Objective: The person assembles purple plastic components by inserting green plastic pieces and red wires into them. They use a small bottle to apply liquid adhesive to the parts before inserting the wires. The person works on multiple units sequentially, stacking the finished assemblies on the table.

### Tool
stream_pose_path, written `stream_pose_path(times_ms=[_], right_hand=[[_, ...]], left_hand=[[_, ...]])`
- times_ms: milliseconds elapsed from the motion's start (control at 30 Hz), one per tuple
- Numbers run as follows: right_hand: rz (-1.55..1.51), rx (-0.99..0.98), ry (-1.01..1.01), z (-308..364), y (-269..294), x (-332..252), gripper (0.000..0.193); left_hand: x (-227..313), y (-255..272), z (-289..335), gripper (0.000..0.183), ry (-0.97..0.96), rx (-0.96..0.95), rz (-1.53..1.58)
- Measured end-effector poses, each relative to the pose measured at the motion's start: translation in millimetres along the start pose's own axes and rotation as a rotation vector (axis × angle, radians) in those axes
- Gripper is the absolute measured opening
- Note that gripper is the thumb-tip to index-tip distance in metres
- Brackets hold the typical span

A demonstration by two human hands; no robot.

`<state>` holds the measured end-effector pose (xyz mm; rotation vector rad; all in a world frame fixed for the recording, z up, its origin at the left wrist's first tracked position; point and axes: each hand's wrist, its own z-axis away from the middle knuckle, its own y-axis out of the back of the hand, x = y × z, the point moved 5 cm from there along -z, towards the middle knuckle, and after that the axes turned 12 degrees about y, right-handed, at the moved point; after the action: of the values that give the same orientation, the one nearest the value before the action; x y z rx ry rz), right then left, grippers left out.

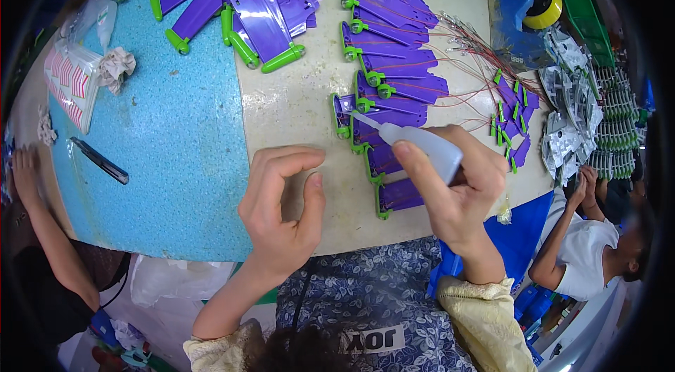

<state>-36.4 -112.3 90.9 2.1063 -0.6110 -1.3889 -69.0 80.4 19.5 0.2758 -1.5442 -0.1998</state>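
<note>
My right hand (460, 186) is wrapped round a whitish translucent squeeze bottle (430, 150) with a long thin nozzle, tilted to the left. The nozzle tip is over the green-edged end of a purple plastic piece (344, 103), in a column of similar purple pieces (404, 66). Whether the tip touches it I cannot tell. Small clear domes sit in the green ends, and thin red wires (460, 48) trail rightward from the column. My left hand (281, 207) hovers left of the column, fingers bent and thumb apart, with nothing visible in it.
More purple and green pieces (260, 13) pile at the far left. A blue mat (169, 154) bears a black cutter knife (100, 161) and crumpled paper (116, 68). Small purple parts (512, 115), silvery bags (569, 112) and a yellow tape roll (545, 3) are rightward. Other people sit on both sides.
</note>
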Motion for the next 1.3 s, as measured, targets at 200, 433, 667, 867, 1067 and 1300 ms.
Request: stream_pose_path(times_ms=[200, 433, 667, 867, 1067, 1300], right_hand=[[-0.215, 0.187, -0.241, 11.8, 18.3, 22.9, 0.014], [0.005, 0.089, -0.07, -6.7, 9.4, 19.5, 0.017], [-0.148, 0.19, -0.232, 2.5, 30.8, 26.0, 0.015], [-0.146, 0.274, -0.267, 18.3, 47.7, 32.9, 0.017], [-0.171, 0.193, -0.312, 13.2, 38.3, 39.9, 0.015], [-0.079, 0.138, -0.253, 3.9, 30.8, 45.7, 0.017]], left_hand=[[19.5, -4.4, -39.5, 0.022, -0.186, -0.063, -0.233], [15.5, -6.6, -54.1, 0.025, -0.15, -0.064, -0.226], [19.3, -14.3, -63.4, 0.032, -0.204, -0.146, -0.241], [28.6, -40.6, -57.7, 0.057, -0.372, -0.283, -0.363], [24.4, -43.2, -48.0, 0.055, -0.396, -0.261, -0.388], [26.6, -40.8, -48.2, 0.053, -0.319, -0.27, -0.324]])
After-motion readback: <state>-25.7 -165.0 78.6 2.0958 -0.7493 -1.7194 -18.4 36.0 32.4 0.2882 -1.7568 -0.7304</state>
